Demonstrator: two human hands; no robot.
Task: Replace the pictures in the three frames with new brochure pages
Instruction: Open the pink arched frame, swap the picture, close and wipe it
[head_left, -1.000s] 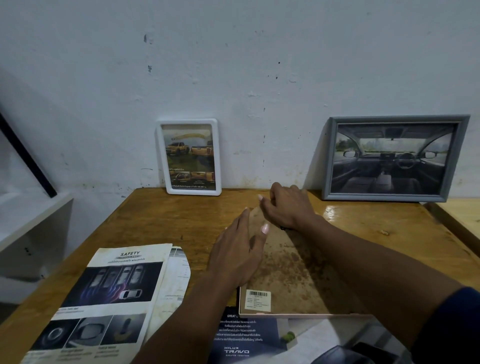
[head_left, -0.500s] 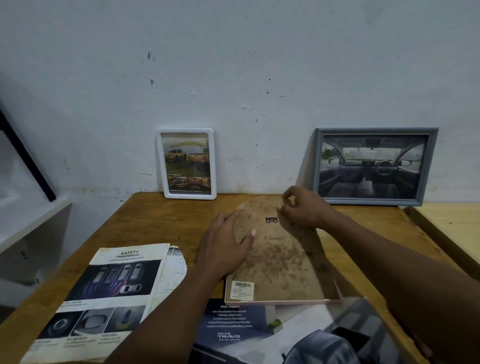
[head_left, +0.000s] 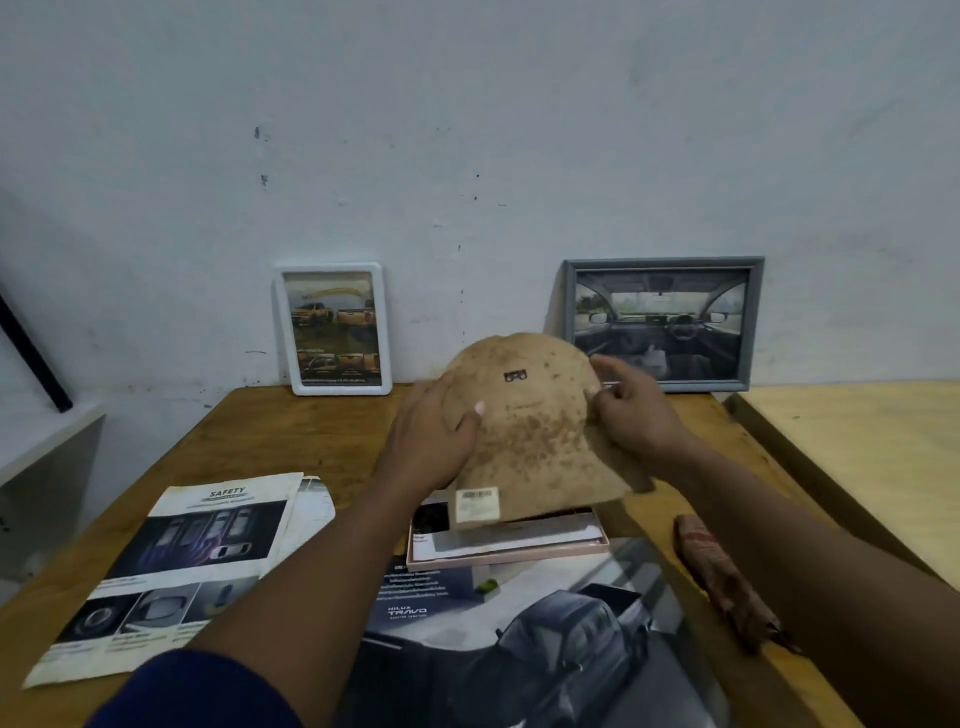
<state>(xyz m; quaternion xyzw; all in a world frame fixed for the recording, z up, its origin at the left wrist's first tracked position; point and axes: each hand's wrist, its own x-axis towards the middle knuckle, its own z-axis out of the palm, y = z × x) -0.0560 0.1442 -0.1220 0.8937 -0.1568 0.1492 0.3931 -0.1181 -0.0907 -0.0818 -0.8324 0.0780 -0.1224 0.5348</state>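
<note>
Backing board (head_left: 530, 431) is held tilted above the pink frame (head_left: 519, 553), gripped at both side edges.

The left hand (head_left: 431, 441) is closed on the board's left edge, thumb laid across its stained face. The right hand (head_left: 634, 410) is pinched on the right edge. The board's barcode label is seen at the near corner. The pink frame lies flat on the surface (head_left: 291, 441), paper showing inside it, partly over a truck brochure (head_left: 519, 639). A white frame (head_left: 337, 388) and a grey frame (head_left: 757, 322) are propped against the wall. A safety page (head_left: 197, 561) lies to the left and a brown packet (head_left: 722, 577) to the right.
</note>
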